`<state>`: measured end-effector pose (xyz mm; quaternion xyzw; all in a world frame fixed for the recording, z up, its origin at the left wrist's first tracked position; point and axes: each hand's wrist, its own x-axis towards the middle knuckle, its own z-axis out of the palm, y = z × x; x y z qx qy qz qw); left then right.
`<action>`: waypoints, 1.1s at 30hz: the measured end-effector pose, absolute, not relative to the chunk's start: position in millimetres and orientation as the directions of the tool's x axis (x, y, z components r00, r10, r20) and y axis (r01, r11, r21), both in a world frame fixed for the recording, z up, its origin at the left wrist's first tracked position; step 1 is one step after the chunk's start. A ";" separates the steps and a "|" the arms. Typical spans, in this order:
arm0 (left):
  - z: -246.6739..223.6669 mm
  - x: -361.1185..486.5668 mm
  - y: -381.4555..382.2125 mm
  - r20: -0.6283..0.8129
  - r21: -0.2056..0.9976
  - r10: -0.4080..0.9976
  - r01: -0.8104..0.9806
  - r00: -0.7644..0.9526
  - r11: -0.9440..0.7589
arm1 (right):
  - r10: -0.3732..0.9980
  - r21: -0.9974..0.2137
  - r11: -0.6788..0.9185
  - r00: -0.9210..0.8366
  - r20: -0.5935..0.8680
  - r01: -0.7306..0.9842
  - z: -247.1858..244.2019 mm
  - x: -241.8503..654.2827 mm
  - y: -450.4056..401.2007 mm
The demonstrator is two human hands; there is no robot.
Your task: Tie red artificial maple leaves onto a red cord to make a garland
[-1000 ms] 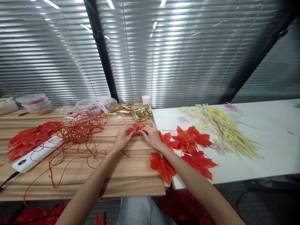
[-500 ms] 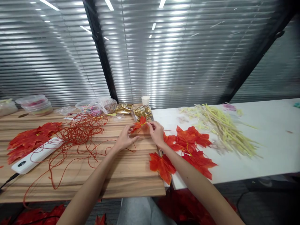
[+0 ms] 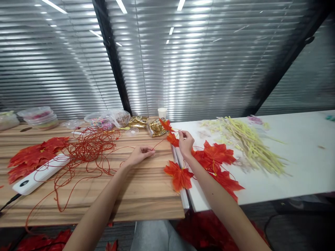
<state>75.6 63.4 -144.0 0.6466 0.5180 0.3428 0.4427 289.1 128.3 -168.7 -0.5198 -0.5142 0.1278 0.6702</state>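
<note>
Red string [image 3: 159, 142] spans my newly parted hands, left hand [image 3: 141, 155] pinching it, right hand [image 3: 186, 143] pinched closed too, probably on string, leaving small leaves [image 3: 172, 139] strung between.

Relative to the cord tangle [image 3: 91, 144], a leaf pile [image 3: 36, 153] lies left, a plastic bag [image 3: 120, 118] behind, a leaf cluster [image 3: 216, 155] well right.

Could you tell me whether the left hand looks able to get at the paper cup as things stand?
Probably, but not directly: the gold packet sits in front of the paper cup, and the left hand seems to be pinching the red cord.
</note>
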 end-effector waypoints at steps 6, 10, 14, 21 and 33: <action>-156.2 71.1 70.5 0.065 0.906 0.968 0.392 0.242 -0.159 | 0.679 -0.841 0.410 0.497 0.540 0.354 -171.2 294.2 134.0; -159.1 66.8 73.0 0.170 0.823 0.966 0.510 0.197 -0.249 | 0.676 -0.858 0.374 0.529 0.513 0.353 -176.2 296.6 138.6; -159.4 65.1 72.6 0.217 0.752 0.957 0.593 0.190 -0.288 | 0.679 -0.868 0.356 0.542 0.495 0.347 -178.9 297.7 140.2; -153.6 69.5 71.0 0.139 0.902 0.984 0.397 0.114 -0.173 | 0.708 -0.893 0.369 0.546 0.449 0.257 -177.8 296.7 139.9; -156.3 65.0 74.3 0.032 0.979 0.998 0.202 -0.046 -0.022 | 0.789 -0.900 0.368 0.434 0.435 0.233 -180.3 291.4 136.9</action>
